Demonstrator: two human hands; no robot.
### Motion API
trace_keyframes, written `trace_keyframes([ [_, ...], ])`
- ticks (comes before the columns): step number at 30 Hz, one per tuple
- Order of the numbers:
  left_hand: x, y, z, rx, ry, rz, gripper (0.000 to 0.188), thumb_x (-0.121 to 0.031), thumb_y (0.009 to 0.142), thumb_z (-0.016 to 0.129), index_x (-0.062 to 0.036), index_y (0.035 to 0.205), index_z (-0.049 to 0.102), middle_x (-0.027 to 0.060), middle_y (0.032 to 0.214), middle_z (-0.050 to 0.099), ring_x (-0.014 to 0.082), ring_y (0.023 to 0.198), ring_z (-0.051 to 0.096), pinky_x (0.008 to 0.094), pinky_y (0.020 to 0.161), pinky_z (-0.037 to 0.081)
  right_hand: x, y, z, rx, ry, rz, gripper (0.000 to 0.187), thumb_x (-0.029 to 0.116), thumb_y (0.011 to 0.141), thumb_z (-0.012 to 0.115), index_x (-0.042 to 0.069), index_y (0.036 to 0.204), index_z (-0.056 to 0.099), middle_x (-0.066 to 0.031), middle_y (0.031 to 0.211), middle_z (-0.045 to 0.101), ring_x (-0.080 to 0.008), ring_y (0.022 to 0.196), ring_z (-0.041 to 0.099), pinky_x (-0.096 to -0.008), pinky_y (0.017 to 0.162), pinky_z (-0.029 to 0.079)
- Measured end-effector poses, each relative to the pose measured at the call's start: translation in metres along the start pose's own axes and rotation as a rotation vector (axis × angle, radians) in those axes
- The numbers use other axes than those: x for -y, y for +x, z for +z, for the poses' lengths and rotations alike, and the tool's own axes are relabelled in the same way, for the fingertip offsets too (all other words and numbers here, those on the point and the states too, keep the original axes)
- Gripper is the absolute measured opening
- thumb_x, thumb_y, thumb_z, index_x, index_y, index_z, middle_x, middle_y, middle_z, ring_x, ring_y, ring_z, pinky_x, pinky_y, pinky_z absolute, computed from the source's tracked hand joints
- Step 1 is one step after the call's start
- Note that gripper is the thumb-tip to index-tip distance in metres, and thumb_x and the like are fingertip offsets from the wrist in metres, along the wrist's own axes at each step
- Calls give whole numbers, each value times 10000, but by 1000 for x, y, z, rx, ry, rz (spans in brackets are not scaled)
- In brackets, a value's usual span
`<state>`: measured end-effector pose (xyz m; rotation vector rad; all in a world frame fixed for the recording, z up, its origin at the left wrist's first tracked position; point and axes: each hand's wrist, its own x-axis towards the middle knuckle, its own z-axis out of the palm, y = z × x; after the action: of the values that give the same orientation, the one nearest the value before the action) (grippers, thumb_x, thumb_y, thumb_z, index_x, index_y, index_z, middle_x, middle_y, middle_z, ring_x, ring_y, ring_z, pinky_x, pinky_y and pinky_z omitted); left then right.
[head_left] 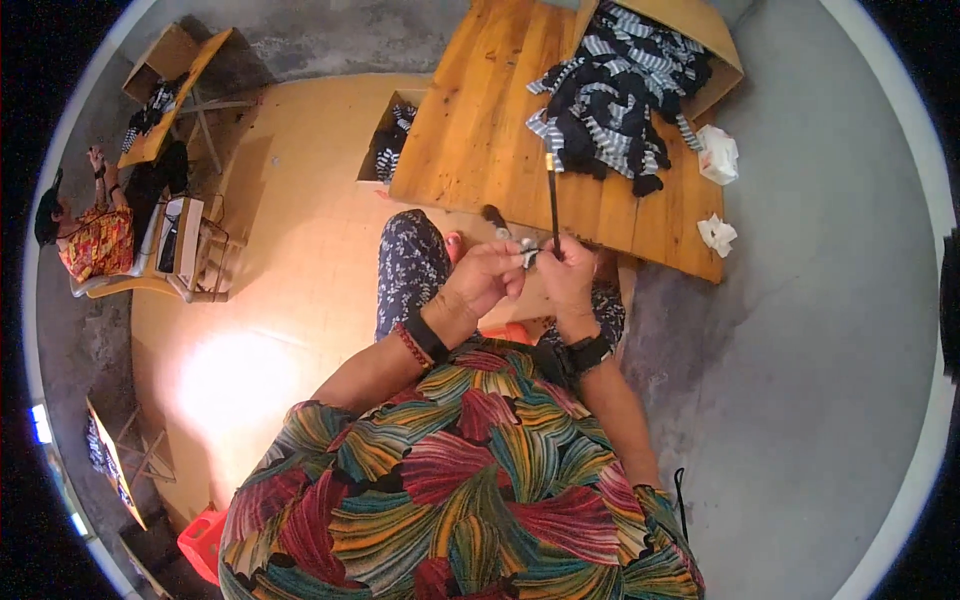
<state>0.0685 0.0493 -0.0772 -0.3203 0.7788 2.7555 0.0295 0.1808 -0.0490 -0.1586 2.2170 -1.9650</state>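
Observation:
My left hand (483, 275) is closed, its fingers pinching a small black-and-white piece (529, 255) that looks like cloth. Close beside it, my right hand (568, 282) grips a thin black stick (554, 205) with a gold-coloured upper end, which points up toward the table. Both hands meet in front of my body, just short of the wooden table's near edge. What the lower end of the stick touches is hidden by my fingers. Beyond them, a heap of black and grey-striped cloth pieces (605, 110) lies on the table.
The wooden table (470, 120) carries a tipped cardboard box (725, 60) behind the heap. Crumpled white tissue (716, 236) and a white tissue pack (718, 155) lie right. Another box (375, 150) stands left of the table. Far left, a person (100, 235) sits at another table.

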Motion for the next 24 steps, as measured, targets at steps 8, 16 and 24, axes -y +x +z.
trace_keyframes([
  [8, -13, -9, 6, 99, 665, 22, 130, -79, 727, 636, -67, 788, 521, 7, 618, 524, 83, 475, 489, 179, 379, 302, -22, 7, -5, 104, 35, 52, 60, 1, 660, 528, -14, 713, 551, 3, 608, 517, -71, 579, 461, -237, 512, 385],
  [16, 0, 8, -6, -321, 864, 486, 109, 12, 658, 579, -30, 641, 479, -5, 553, 463, 99, 496, 438, 228, 427, 373, -16, 10, 10, 93, -310, -82, 119, 44, 635, 519, -23, 711, 583, -134, 581, 561, -171, 541, 534, -323, 502, 409],
  [24, 1, 9, -16, -100, 1507, 524, 154, -60, 663, 528, -14, 773, 626, 99, 640, 573, 180, 605, 572, 283, 529, 449, -28, -2, -3, 267, 376, 445, 86, 64, 676, 542, 46, 602, 502, 26, 506, 407, -64, 414, 340, -242, 386, 257],
])
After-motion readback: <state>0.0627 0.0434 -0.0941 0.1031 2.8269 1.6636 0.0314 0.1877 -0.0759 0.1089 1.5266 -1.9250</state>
